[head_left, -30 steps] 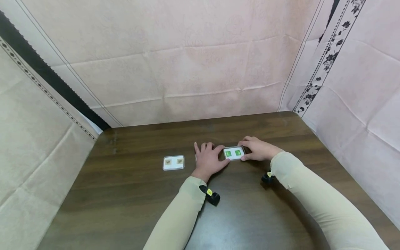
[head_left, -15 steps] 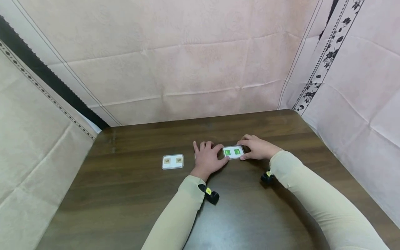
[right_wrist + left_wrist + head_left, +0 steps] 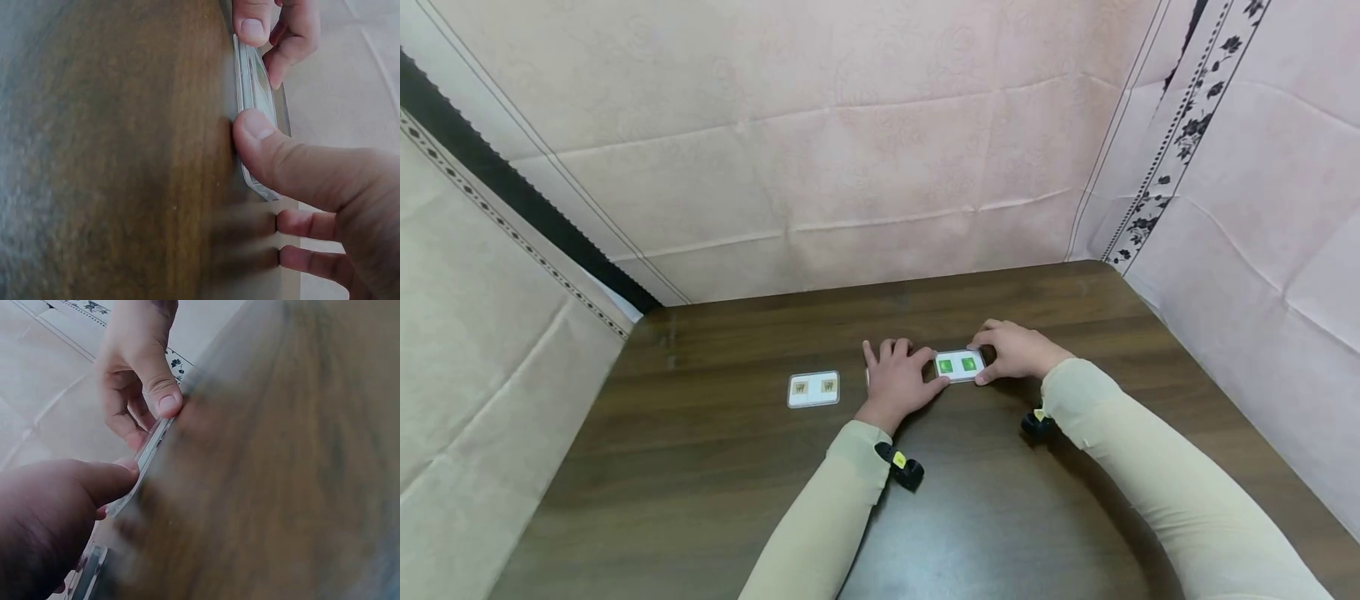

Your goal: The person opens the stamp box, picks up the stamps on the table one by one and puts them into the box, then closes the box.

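A flat clear-edged white case (image 3: 959, 366) with two green squares lies on the table between both hands. My left hand (image 3: 895, 385) pinches its left end between thumb and index finger, other fingers spread out. At the right end, my right hand (image 3: 1018, 352) grips it with thumb in front and index finger behind. The right wrist view shows a layered clear edge on this case (image 3: 245, 81). Another clear-edged case (image 3: 87, 575) sits beneath or beside my left hand, mostly hidden in the head view. Farther left lies a similar white case (image 3: 814, 389) bearing two tan pictures.
The brown wood-grain table (image 3: 700, 483) has a back edge close beyond the hands. Pale cloth (image 3: 850, 150) hangs behind it and at both sides. A black wrist camera (image 3: 907, 473) is strapped at the left sleeve, another camera (image 3: 1037, 423) at the right.
Both hands keep their hold on the green-square case, which stays in place on the table. The head view has shifted very slightly; the right forearm shows a small shift.
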Tool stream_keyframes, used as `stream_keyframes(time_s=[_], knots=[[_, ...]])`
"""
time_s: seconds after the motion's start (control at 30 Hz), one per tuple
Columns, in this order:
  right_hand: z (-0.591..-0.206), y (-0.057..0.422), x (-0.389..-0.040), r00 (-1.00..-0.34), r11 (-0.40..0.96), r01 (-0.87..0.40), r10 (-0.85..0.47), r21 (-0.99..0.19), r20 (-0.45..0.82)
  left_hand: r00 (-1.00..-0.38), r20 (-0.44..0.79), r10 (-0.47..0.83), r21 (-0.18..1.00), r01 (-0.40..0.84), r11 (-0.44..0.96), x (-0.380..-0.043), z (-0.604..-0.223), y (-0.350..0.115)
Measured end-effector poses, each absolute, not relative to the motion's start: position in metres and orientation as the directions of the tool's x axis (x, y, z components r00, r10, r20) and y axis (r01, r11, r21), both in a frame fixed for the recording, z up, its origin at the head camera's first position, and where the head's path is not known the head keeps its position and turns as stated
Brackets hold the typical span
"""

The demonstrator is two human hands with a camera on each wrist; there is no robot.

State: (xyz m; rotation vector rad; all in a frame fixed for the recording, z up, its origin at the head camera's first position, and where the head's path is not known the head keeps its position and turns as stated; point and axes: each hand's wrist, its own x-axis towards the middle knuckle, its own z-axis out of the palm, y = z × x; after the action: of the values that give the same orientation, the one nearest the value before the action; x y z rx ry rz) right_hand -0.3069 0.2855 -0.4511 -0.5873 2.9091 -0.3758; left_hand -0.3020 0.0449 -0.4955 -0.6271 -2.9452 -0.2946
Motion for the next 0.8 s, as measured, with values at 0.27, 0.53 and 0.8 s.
stream_keyframes(time_s=[0.27, 0.53, 0.8], knots=[[-0.464, 0.290, -0.301, -0.907, 0.879, -0.378, -0.414, -0.291, -0.074, -0.908, 0.158, 0.387, 0.159, 0.410, 0.898, -0.300, -0.497, 0.042], [-0.467, 0.291, -0.300, -0.904, 0.863, -0.382, -0.423, -0.332, -0.059, -0.913, 0.173, 0.370, 0.148, 0.395, 0.906, -0.300, -0.500, 0.041], [-0.454, 0.290, -0.300, -0.891, 0.843, -0.374, -0.443, -0.386, -0.104, -0.901, 0.229, 0.367, 0.217, 0.415, 0.883, -0.300, -0.494, 0.030]])
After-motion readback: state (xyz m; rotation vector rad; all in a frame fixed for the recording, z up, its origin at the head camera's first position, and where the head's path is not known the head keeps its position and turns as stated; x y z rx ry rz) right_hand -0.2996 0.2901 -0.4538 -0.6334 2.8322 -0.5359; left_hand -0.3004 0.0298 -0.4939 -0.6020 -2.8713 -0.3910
